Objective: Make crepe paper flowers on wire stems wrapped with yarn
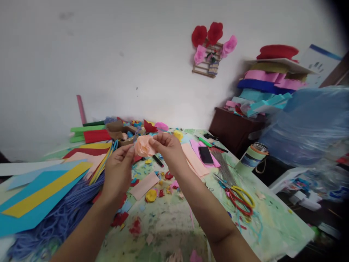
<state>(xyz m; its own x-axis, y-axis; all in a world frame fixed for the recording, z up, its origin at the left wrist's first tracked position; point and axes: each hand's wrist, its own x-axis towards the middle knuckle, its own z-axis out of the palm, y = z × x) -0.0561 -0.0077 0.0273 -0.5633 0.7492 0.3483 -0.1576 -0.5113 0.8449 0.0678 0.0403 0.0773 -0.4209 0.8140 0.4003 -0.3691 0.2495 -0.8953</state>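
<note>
A ruffled peach paper flower (pixel 144 146) is held up over the table between my two hands. My left hand (pixel 120 163) pinches its left edge between thumb and fingertips. From the right, my right hand (pixel 167 147) grips the flower's edge with thumb and forefinger. Below them lie a flat pale-pink paper strip (pixel 144 185) and a small yellow paper flower (pixel 151 195), with scattered paper scraps around. A black marker (pixel 158 161) rests just under the flower.
Scissors with red and yellow handles (pixel 241 198), a phone (pixel 205 155) and peach crepe paper (pixel 194 160) lie to the right. A green bottle (pixel 252 157) stands at the right edge. Coloured sheets (pixel 40 198) and blue yarn (pixel 60 222) cover the left side.
</note>
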